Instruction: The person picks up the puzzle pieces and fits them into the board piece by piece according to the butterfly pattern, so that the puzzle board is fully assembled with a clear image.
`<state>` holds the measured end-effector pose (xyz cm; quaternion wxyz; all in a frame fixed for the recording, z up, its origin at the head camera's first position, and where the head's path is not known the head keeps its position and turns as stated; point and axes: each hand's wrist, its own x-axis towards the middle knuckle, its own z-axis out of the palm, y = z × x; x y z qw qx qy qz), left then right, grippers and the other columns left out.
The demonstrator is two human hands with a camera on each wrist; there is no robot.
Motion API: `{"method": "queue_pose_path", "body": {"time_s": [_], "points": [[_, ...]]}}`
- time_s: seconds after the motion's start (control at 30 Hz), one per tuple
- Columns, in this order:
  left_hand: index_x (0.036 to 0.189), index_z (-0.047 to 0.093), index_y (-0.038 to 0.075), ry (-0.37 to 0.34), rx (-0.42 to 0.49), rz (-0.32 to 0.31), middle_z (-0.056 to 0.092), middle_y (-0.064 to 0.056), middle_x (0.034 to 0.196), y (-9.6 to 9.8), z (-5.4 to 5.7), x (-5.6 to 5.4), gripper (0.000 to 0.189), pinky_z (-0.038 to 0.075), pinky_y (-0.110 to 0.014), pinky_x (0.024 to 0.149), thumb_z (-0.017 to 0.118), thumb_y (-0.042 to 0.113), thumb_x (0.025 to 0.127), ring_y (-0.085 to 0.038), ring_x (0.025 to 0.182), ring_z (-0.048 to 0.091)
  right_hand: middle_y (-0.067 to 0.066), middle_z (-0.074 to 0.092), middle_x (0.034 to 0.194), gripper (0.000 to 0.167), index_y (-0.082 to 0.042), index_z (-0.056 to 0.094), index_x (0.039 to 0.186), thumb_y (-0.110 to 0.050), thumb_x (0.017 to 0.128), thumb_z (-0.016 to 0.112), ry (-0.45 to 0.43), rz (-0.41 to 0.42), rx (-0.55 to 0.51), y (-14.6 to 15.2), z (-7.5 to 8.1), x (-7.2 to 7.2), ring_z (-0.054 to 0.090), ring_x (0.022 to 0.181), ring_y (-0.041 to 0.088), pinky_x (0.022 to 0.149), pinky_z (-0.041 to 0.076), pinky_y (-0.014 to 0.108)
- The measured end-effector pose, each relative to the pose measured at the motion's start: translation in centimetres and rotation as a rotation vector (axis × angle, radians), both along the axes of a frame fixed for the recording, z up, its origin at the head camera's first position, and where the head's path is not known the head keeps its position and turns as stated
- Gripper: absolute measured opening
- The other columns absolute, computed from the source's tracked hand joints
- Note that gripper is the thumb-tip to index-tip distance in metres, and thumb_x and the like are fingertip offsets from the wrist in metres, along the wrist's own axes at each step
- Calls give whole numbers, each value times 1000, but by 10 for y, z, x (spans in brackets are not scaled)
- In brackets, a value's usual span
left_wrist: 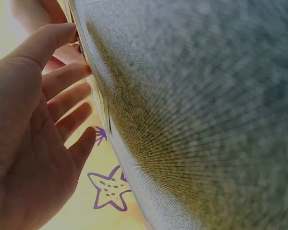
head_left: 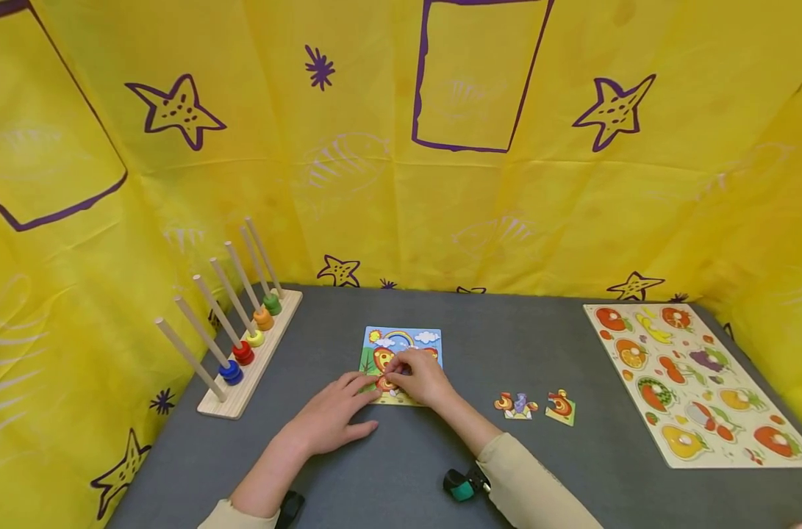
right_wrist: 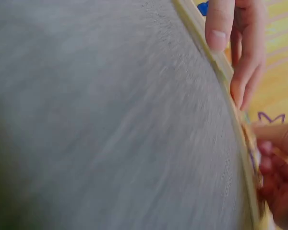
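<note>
A small picture puzzle board [head_left: 427, 338] with a rainbow, clouds and a red-orange figure lies on the grey table. My left hand [head_left: 331, 413] rests at its lower left edge, fingers extended and fingertips on the board. Over the middle of the board, my right hand [head_left: 419, 376] pinches a puzzle piece [right_wrist: 282, 155] between thumb and fingers; most of the piece is hidden by the hand. The left wrist view shows the left hand [left_wrist: 33, 110] from the palm side, fingertips along the board's edge. Two loose puzzle pieces, one with purple [head_left: 520, 405] and one with green [head_left: 561, 408], lie right of the board.
At the left stands a wooden peg stand [head_left: 262, 353] with colored rings on several upright pegs. A large fruit puzzle board [head_left: 698, 389] lies at the right. A yellow patterned cloth [head_left: 401, 184] hangs behind the table [head_left: 374, 485].
</note>
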<state>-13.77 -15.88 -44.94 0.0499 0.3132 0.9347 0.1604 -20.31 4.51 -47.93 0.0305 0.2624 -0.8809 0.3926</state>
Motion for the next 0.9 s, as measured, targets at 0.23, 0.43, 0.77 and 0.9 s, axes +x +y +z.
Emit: {"method": "queue_pose_path", "body": {"time_s": [0.23, 0.43, 0.77, 0.9], "points": [[136, 57, 5, -98, 3, 25, 46, -11, 146, 3, 1, 0, 51, 40, -49, 102, 65, 32, 93, -29, 133, 44, -10, 60, 72, 4, -15, 73, 90, -15, 86, 75, -81, -41, -158, 57, 7, 21, 51, 62, 4, 56, 43, 22], [140, 54, 6, -120, -2, 36, 44, -10, 148, 3, 1, 1, 54, 40, -50, 103, 65, 31, 93, -29, 135, 42, -10, 64, 87, 13, -18, 73, 96, -18, 84, 78, 8, -120, -48, 137, 11, 40, 54, 71, 6, 63, 46, 25], [138, 55, 7, -134, 17, 50, 47, -9, 145, 3, 0, 0, 56, 41, -51, 101, 68, 36, 91, -28, 133, 43, 2, 62, 113, 40, -19, 71, 107, -30, 72, 87, 82, -141, 130, 214, 5, 58, 44, 99, 22, 76, 31, 38], [138, 55, 8, -144, 17, 52, 46, -8, 146, 3, 0, -1, 57, 41, -51, 102, 68, 37, 91, -28, 134, 42, 2, 61, 111, 36, -22, 69, 102, -28, 72, 87, 59, -157, 100, 218, 2, 59, 41, 101, 24, 74, 25, 41]]}}
